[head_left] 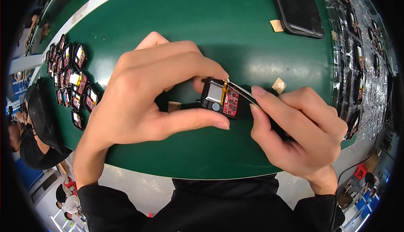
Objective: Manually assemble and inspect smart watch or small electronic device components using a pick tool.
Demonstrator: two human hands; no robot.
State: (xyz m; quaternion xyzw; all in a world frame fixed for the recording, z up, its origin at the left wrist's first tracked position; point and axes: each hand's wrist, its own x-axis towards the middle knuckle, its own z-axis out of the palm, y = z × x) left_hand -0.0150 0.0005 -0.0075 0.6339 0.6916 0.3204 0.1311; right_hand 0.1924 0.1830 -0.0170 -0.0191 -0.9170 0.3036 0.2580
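Holding the small black device point(219, 98) over the middle of the green table point(235, 30), your left hand point(147, 93) pinches it between thumb and forefinger, open face up. Your right hand point(301, 129) grips tweezers point(244, 94), long axis pointing left onto its top edge.

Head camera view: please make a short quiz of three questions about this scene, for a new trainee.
1. True or false: the left hand holds the small black module above the green mat.
2. Which tool is in the right hand? A) screwdriver B) tweezers C) brush
3. Fill in: the pile of similar modules lies at the person's ____ side.

Key:
1. True.
2. B: the tweezers touch the module's top edge, by the red circuit board.
3. Left.
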